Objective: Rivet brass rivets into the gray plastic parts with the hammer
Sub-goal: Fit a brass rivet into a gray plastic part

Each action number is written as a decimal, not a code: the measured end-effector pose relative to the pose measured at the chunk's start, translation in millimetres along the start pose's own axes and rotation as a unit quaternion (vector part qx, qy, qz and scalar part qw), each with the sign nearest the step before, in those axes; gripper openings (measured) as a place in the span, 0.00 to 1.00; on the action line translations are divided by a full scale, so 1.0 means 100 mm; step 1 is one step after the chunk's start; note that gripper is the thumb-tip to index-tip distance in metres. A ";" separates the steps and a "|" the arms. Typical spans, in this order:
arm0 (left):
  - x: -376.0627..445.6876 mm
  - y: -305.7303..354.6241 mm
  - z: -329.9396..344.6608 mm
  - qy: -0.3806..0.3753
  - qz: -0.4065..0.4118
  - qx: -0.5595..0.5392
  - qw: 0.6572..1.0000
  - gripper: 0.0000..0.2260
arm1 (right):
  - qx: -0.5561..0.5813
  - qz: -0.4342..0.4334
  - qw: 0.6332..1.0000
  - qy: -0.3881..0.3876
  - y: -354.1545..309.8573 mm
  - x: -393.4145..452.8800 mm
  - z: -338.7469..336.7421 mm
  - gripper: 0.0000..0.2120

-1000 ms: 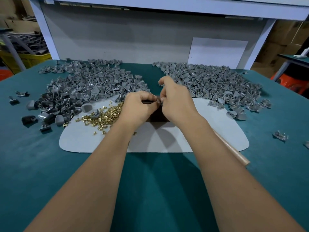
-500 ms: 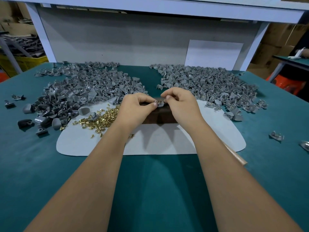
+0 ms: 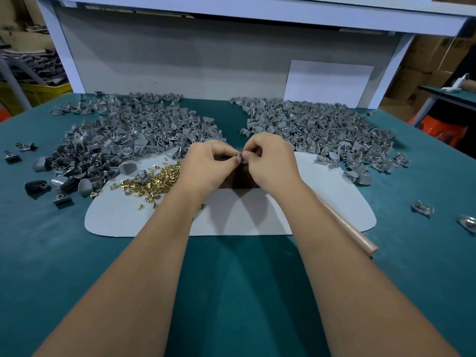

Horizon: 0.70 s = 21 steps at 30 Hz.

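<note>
My left hand [image 3: 206, 166] and my right hand [image 3: 270, 161] meet fingertip to fingertip over a dark block [image 3: 242, 180] on the pale grey mat [image 3: 123, 217]. Together they pinch one small gray plastic part [image 3: 240, 158]; any rivet in it is hidden by my fingers. A heap of brass rivets [image 3: 154, 181] lies on the mat just left of my left hand. The hammer's wooden handle [image 3: 355, 234] lies under my right forearm, its head hidden. One large pile of gray plastic parts [image 3: 123, 140] is at the back left, another [image 3: 322, 130] at the back right.
The teal table [image 3: 231, 292] carries stray gray parts at the left edge [image 3: 11, 157] and the right edge [image 3: 422, 207]. A white shelf frame with a grey back panel [image 3: 206, 60] closes the far side. Cardboard boxes and another bench stand at the right.
My right hand's raised fingers have come down onto the part; both hands now pinch it closer together over the dark block. The view has tilted slightly.
</note>
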State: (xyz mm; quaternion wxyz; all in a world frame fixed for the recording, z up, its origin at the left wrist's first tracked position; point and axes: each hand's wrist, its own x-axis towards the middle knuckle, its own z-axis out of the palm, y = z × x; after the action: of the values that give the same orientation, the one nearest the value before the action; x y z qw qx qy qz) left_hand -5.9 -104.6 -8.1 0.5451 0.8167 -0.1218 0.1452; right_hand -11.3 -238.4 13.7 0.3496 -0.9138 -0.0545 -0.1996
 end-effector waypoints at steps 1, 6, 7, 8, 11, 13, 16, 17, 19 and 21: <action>0.00 0.00 0.00 0.003 0.001 -0.001 1.000 0.04 | -0.023 -0.006 1.000 -0.002 -0.02 0.01 0.00 0.08; -0.01 -0.01 0.00 -0.003 -0.013 -0.024 1.000 0.04 | -0.017 -0.001 1.000 0.015 -0.02 -0.02 0.04 0.07; -0.01 -0.01 0.00 -0.004 -0.015 -0.028 0.999 0.04 | -0.003 0.008 1.000 0.021 -0.01 -0.03 0.05 0.07; -0.01 -0.01 0.00 -0.004 -0.014 -0.026 1.000 0.05 | 0.013 0.018 0.999 0.024 0.00 -0.05 0.06 0.07; -0.02 0.00 -0.02 -0.001 -0.015 -0.014 1.000 0.05 | 0.035 0.027 0.998 0.039 0.02 -0.06 0.07 0.09; -0.03 0.01 -0.02 0.000 -0.021 -0.012 1.000 0.05 | 0.014 0.025 0.999 0.040 0.02 -0.06 0.07 0.09; -0.03 0.02 -0.02 0.001 -0.021 -0.010 1.000 0.06 | 0.022 0.008 0.999 0.032 0.06 -0.07 0.06 0.08; -0.04 0.03 -0.01 0.003 -0.023 -0.009 1.000 0.06 | 0.041 0.005 0.999 0.031 0.08 -0.08 0.05 0.07; -0.03 0.02 -0.01 0.005 -0.028 -0.006 1.000 0.05 | 0.119 0.035 0.991 0.039 0.11 -0.09 0.01 0.10; -0.03 0.02 -0.01 0.005 -0.032 -0.002 0.999 0.04 | 0.223 0.087 0.970 0.048 0.11 -0.12 -0.02 0.14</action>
State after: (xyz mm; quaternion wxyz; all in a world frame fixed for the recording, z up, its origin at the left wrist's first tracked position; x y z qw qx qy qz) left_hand -9.8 -104.4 -7.0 0.5519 0.8182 -0.0929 0.1317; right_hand -19.7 -247.7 3.2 0.5629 -0.8033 -0.0012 -0.1946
